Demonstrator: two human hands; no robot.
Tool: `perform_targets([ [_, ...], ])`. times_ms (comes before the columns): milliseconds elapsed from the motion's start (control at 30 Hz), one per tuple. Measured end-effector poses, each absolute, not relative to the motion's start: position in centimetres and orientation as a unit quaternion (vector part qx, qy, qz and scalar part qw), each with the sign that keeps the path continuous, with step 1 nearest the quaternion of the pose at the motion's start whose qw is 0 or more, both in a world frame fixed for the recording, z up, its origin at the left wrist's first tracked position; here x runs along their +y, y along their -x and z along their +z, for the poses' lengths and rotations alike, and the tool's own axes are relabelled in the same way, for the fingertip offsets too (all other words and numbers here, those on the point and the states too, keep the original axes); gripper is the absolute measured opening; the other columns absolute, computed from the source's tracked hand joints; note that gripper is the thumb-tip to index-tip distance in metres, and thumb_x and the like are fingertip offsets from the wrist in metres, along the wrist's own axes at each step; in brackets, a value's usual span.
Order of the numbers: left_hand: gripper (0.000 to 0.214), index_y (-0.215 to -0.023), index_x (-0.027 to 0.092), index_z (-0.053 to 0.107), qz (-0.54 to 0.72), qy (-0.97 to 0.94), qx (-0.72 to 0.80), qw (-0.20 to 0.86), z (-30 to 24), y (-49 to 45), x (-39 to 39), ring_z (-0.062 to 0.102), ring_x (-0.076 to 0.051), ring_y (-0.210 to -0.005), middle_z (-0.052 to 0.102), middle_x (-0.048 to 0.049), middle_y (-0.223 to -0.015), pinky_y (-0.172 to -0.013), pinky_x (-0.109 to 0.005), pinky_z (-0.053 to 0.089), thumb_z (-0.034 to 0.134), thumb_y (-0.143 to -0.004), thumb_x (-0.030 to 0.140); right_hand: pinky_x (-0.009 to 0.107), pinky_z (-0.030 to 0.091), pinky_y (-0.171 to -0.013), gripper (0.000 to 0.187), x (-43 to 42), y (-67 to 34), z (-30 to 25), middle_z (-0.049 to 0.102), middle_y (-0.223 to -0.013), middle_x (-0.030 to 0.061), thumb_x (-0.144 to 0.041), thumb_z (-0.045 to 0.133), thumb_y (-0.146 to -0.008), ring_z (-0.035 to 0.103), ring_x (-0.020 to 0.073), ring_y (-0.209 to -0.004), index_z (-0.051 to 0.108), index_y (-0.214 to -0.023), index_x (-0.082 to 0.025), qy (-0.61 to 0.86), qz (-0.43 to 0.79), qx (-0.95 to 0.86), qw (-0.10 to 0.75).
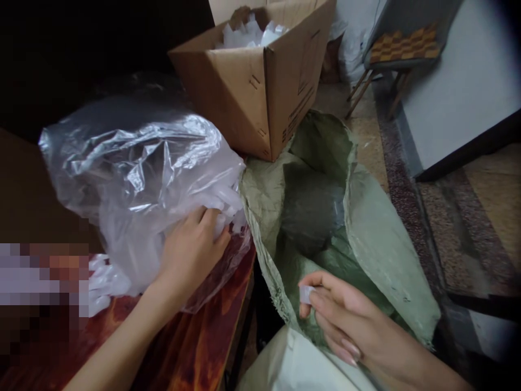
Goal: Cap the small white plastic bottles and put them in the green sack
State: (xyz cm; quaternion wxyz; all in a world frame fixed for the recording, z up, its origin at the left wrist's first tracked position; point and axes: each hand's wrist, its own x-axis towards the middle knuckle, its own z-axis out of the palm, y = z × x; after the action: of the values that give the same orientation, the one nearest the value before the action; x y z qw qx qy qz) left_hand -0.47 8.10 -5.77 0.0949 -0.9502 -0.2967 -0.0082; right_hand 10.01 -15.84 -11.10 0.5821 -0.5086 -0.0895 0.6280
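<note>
My left hand (194, 243) reaches into the mouth of a clear plastic bag (138, 157), its fingers curled round a translucent white plastic piece (220, 222). More pale pieces of the same look (223, 195) lie in the bag just beyond the fingertips. Over the open green woven sack (372, 228), my right hand (342, 315) pinches a small translucent white plastic piece (306, 294) between thumb and fingers. The exact kind of these pieces cannot be made out. Inside the sack, a clear plastic lining (313, 209) shows.
A cardboard box (240, 98) holding white pieces stands behind the bag and sack. Loose white pieces (103, 285) lie on the reddish-brown tabletop (195, 347) at left. A chair (402, 49) stands by a white panel at back right. Something at the left edge is pixelated.
</note>
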Motion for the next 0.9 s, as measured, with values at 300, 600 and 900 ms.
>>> perform_targets([
  [300, 0.026, -0.111, 0.014, 0.056, -0.092, 0.948, -0.296, 0.076, -6.2, 0.5, 7.3, 0.063, -0.03, -0.093, 0.063, -0.012, -0.105, -0.078, -0.039, 0.049, 0.049, -0.093, 0.032, 0.017, 0.032, -0.043, 0.027, -16.2, -10.0, -11.2, 0.037, -0.053, -0.0101, -0.047, 0.043, -0.099, 0.029, 0.0056, -0.042, 0.051, -0.105, -0.023, 0.565, 0.599, -0.151, 0.547],
  [600, 0.025, -0.108, 0.02, 0.044, -0.12, 0.958, -0.016, -0.261, -7.9, 1.7, 1.1, 0.058, -0.017, -0.082, 0.061, -0.003, -0.092, -0.07, -0.027, 0.047, 0.051, -0.085, 0.011, 0.025, 0.05, -0.063, 0.022, -16.8, -11.0, -9.1, 0.061, -0.085, 0.0007, -0.041, 0.046, -0.098, 0.061, 0.0147, -0.072, 0.054, -0.115, -0.031, 0.709, 0.315, -0.387, 0.498],
  [900, 0.046, -0.119, 0.021, 0.041, -0.029, 0.867, -0.065, -0.493, -9.1, 1.8, -0.7, 0.06, -0.013, -0.074, 0.061, -0.0008, -0.093, -0.062, -0.023, 0.045, 0.057, -0.077, 0.012, 0.029, 0.053, -0.062, 0.025, -17.3, -11.4, -8.7, 0.069, -0.102, 0.0064, -0.021, 0.038, -0.099, 0.07, 0.0186, -0.083, 0.044, -0.123, -0.023, 0.701, 0.085, -0.649, 0.283],
])
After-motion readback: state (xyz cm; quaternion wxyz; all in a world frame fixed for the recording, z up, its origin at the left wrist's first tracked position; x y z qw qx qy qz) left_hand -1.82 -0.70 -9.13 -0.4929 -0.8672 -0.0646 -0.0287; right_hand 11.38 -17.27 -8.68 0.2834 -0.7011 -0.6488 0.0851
